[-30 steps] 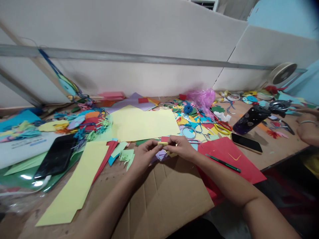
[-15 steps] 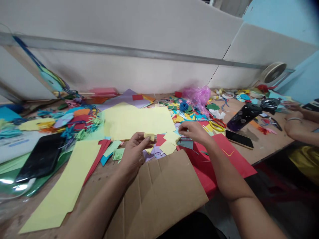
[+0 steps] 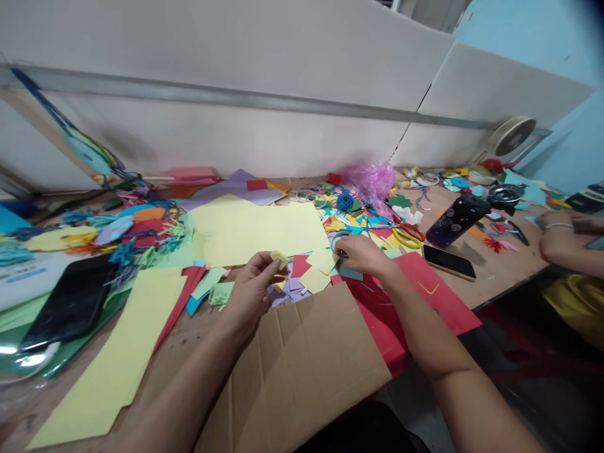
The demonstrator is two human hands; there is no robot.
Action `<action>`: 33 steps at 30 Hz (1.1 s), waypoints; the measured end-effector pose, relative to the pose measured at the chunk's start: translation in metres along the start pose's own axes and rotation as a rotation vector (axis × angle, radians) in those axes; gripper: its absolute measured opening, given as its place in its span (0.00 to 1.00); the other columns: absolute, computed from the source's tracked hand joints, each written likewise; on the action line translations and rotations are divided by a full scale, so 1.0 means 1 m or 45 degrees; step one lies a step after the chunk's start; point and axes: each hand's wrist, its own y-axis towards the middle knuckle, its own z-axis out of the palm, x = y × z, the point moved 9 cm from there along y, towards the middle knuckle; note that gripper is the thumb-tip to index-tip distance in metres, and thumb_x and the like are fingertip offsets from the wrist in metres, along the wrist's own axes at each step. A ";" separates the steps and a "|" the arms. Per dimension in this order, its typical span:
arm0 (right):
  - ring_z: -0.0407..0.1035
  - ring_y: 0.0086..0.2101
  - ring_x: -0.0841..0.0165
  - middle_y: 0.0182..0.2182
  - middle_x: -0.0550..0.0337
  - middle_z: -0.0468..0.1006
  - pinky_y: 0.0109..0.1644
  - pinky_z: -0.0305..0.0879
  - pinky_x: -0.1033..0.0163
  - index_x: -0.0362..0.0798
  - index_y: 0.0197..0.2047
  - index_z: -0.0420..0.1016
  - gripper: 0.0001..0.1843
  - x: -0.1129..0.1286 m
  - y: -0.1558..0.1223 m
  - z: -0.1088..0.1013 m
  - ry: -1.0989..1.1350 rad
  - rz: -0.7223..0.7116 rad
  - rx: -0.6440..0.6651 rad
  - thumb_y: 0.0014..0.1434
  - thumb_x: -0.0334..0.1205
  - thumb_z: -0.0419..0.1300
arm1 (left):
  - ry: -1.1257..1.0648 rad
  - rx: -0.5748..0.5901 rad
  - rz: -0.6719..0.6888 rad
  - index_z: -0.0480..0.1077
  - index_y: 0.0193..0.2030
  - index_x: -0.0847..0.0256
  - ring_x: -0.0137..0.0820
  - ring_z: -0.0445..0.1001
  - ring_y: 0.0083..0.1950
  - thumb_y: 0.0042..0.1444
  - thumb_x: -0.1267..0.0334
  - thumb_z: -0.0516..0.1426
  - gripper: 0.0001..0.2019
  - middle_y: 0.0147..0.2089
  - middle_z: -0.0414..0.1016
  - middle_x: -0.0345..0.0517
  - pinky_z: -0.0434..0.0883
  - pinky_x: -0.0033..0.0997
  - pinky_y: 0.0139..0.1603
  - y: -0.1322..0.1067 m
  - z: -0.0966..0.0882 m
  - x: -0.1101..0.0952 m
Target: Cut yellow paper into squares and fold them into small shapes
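Note:
My left hand [image 3: 252, 290] pinches a small folded yellow paper piece [image 3: 279, 257] above a pile of purple, red and yellow scraps [image 3: 302, 281]. My right hand [image 3: 359, 253] reaches forward to a clear tape ring [image 3: 338, 240] lying among cut paper bits, its fingers curled at the ring's edge. Whether it grips the ring I cannot make out. A flat cardboard sheet [image 3: 302, 371] lies under both forearms.
Large yellow sheets [image 3: 257, 229] cover the middle. A red sheet [image 3: 425, 296], a phone [image 3: 448, 262], scissors [image 3: 406, 236], a dark bottle [image 3: 453, 220] and a pink bag [image 3: 370, 179] lie right. A black tablet [image 3: 70, 302] lies left. Another person's arms [image 3: 566, 242] rest at far right.
My hands came apart: the left kept the yellow piece, the right moved forward and right to the tape ring. The view shifted slightly right.

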 end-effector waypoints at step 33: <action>0.54 0.21 0.74 0.20 0.70 0.62 0.25 0.49 0.67 0.47 0.40 0.74 0.21 0.062 -0.001 0.017 1.943 0.147 -0.034 0.51 0.54 0.70 | 0.095 0.190 0.036 0.77 0.35 0.59 0.29 0.75 0.35 0.48 0.55 0.70 0.13 0.33 0.79 0.41 0.69 0.26 0.37 -0.011 0.025 0.002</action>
